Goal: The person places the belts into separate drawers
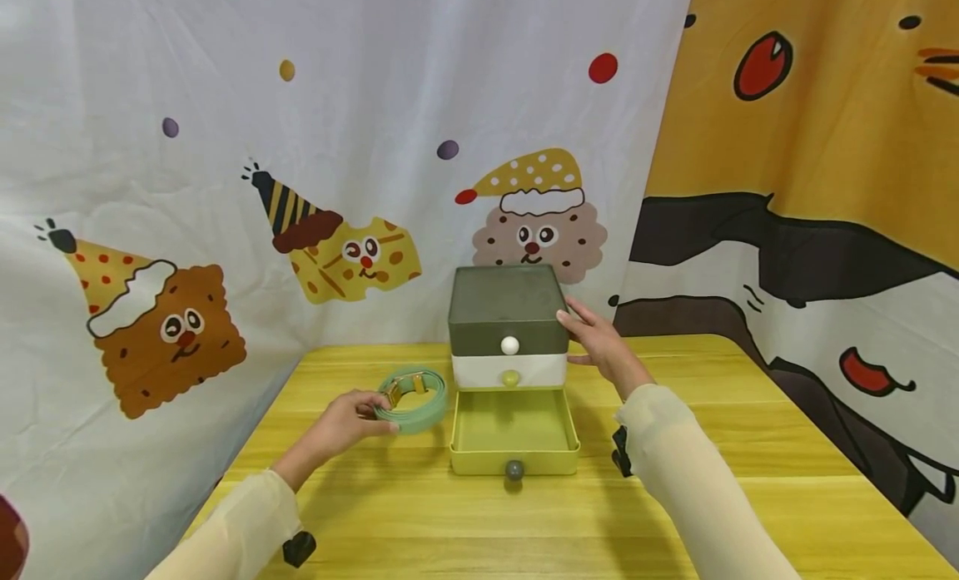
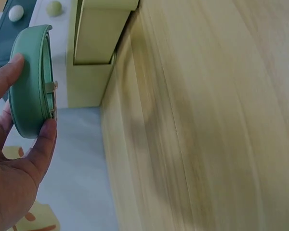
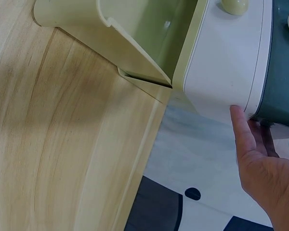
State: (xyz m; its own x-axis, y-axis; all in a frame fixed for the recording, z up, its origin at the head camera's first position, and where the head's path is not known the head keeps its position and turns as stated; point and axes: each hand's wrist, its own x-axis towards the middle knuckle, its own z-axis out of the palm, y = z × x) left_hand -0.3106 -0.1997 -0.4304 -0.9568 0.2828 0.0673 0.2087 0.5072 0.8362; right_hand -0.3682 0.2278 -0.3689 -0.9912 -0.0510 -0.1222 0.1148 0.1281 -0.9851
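A coiled green belt [image 1: 423, 417] with a gold buckle hangs in my left hand [image 1: 346, 423], pinched between thumb and fingers. In the left wrist view the belt [image 2: 31, 82] is held up off the table, just beside the drawer box. My right hand [image 1: 603, 345] rests against the right side of the small three-tier drawer box [image 1: 509, 293], fingers extended along the green and white tiers. The bottom yellow-green drawer [image 1: 513, 462] is pulled out, and nothing shows inside it. Its knob [image 1: 514, 470] is grey. The white middle drawer [image 1: 475, 372] and dark green top drawer are closed.
The box stands near the back edge of a wooden table [image 1: 419, 513]. Behind it hangs a white curtain [image 1: 360, 89] with cartoon prints, and an orange printed one [image 1: 847, 131] is at the right. A black device is strapped at each wrist.
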